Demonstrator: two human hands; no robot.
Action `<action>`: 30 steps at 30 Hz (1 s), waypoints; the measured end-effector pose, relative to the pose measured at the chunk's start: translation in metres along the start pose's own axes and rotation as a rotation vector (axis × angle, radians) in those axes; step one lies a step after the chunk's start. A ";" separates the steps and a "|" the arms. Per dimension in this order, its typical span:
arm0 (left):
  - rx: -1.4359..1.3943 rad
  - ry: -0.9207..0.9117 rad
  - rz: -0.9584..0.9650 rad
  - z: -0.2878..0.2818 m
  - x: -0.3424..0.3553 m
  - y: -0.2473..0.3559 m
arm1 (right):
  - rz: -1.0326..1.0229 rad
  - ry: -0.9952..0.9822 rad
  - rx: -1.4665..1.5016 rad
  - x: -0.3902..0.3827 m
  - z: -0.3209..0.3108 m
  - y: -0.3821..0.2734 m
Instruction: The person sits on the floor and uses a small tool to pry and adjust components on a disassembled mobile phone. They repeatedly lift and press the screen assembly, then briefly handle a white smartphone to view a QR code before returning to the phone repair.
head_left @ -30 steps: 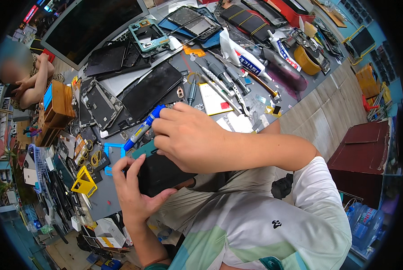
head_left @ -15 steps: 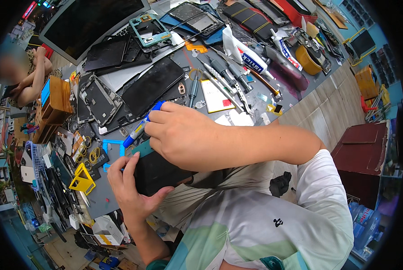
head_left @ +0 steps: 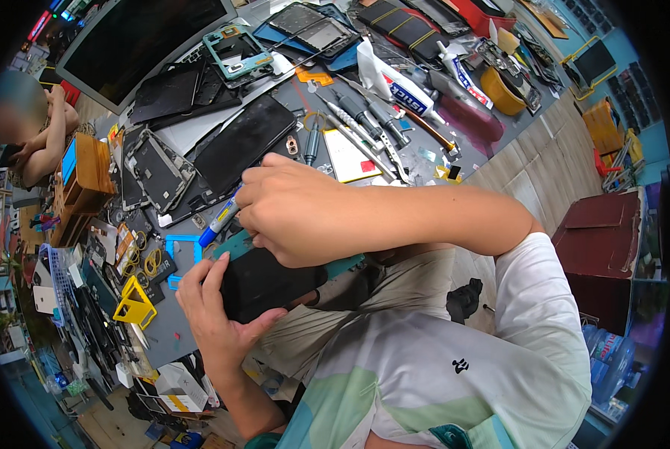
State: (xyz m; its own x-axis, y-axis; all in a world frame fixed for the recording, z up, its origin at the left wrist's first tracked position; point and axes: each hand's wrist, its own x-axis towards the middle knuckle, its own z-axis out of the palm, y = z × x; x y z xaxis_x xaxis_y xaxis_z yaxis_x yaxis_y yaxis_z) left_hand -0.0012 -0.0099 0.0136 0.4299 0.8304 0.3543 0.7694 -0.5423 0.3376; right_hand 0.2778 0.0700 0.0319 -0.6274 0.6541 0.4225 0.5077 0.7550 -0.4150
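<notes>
Head view: dark, teal-edged smartphone [head_left: 256, 280] between hands, over lap [head_left: 294, 325], near table [head_left: 164, 318] edge. Left hand [head_left: 224, 318] clamps one end, fingers opposing thumb. Right hand [head_left: 286, 213] curled over far side; can't tell what, if anything, it pinches. Risks: uneven push could slip smartphone loose, dropping it; bending might crack it; knuckles could knock blue marker [head_left: 217, 227] away.
</notes>
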 end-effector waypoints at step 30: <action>-0.018 0.077 0.089 0.002 0.003 -0.005 | 0.469 -0.308 0.402 0.023 -0.029 0.006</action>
State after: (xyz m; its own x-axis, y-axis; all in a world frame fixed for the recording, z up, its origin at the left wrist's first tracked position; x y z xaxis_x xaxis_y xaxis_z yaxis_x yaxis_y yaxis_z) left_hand -0.0025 -0.0044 0.0120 0.4581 0.7669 0.4494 0.7209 -0.6163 0.3170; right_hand 0.2832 0.0908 0.0622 -0.5641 0.8198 -0.0983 0.5452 0.2804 -0.7900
